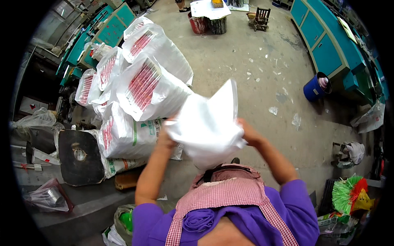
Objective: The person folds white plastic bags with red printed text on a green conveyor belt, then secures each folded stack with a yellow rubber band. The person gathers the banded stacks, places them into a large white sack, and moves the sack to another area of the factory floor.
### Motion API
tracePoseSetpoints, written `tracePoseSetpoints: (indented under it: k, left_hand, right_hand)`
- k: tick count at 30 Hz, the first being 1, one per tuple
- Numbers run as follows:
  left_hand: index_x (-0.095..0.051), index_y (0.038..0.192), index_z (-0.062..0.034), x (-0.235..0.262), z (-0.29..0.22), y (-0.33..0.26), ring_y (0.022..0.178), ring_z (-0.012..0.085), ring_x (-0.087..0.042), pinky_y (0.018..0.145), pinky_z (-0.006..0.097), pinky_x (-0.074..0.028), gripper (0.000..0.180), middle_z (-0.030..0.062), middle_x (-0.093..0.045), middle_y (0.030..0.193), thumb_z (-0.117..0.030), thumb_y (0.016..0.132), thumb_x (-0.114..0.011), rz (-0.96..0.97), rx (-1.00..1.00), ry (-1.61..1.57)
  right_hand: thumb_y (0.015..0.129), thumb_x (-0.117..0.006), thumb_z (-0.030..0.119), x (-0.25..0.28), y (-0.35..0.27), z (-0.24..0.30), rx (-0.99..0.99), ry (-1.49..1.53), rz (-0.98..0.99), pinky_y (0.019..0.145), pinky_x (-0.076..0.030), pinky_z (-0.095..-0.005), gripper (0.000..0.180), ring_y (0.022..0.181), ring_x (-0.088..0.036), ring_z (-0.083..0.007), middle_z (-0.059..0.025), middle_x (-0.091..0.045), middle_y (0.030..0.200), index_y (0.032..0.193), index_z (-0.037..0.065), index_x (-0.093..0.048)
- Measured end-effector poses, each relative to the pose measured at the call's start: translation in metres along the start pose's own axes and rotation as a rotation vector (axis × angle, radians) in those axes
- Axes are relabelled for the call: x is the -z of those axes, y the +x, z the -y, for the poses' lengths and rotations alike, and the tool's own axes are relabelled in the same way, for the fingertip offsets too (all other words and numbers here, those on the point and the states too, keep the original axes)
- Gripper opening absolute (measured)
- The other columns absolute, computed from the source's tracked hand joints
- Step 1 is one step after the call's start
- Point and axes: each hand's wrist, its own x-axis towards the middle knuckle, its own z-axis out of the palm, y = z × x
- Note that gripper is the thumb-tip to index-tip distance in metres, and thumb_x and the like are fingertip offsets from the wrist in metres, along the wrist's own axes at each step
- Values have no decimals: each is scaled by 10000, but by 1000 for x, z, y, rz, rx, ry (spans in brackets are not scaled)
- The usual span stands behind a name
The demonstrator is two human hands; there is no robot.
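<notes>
A white, shiny plastic bag (205,123) is held up in front of my body, its open-looking top corner pointing away from me. My left hand (168,133) grips its left side, with the fingertips mostly hidden by the plastic. On the opposite side, my right hand (247,133) grips the bag's right edge, its fingers partly behind it. What the bag contains, if anything, does not show. Just left of my left hand stands a pile of filled white bags (172,92), several with red-printed packets showing at their ends.
Teal cabinets (326,49) line the right side, with a blue bucket (315,87) before them. Paint-stained drums (198,23) carry a white board (210,9) at the back, near a small wooden chair (262,19). A black stool seat (80,172) is at lower left. Scraps litter the floor.
</notes>
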Motion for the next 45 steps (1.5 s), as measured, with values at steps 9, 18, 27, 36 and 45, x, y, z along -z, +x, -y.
tracePoseSetpoints:
  k: [9,18,27,36,45]
  left_hand:
    - [-479,1255,41,43,10,1,1012,253,-606,911,373,-482,496,159,-583,1165,27,771,-374,177,120,238]
    - [-503,1225,28,22,-55,22,975,259,-623,875,370,-509,432,145,-617,1084,-95,815,-440,539,187,105]
    - [-654,1017,14,53,-78,55,758,79,-565,667,237,-459,337,22,-638,867,-277,848,-633,516,205,754]
    - [-593,1099,16,6,-94,65,899,133,-598,788,262,-468,466,79,-640,999,-299,777,-712,695,265,300]
    - [-525,1237,-14,-20,-111,173,860,142,-552,749,274,-484,515,72,-587,1017,-107,767,-712,-155,-639,600]
  right_hand:
    - [676,-736,128,99,-65,0,-380,-1218,-358,884,-457,-432,592,1072,-547,-355,-181,-566,1189,1229,93,-526]
    - [777,-594,22,2,21,22,-208,-453,-196,823,-458,-319,519,997,-578,-211,-100,-626,1057,1275,51,-455]
    - [787,-670,269,86,20,48,-478,53,-465,710,-521,-392,369,840,-633,-216,-99,-639,940,1085,58,-613]
    - [706,-750,151,54,104,69,161,-949,-146,925,-407,-353,685,1068,-530,-211,-106,-562,1172,1314,77,-442]
    - [846,-637,271,177,145,42,-85,241,-96,653,-524,-265,347,703,-626,-133,-48,-654,817,1031,-22,-612]
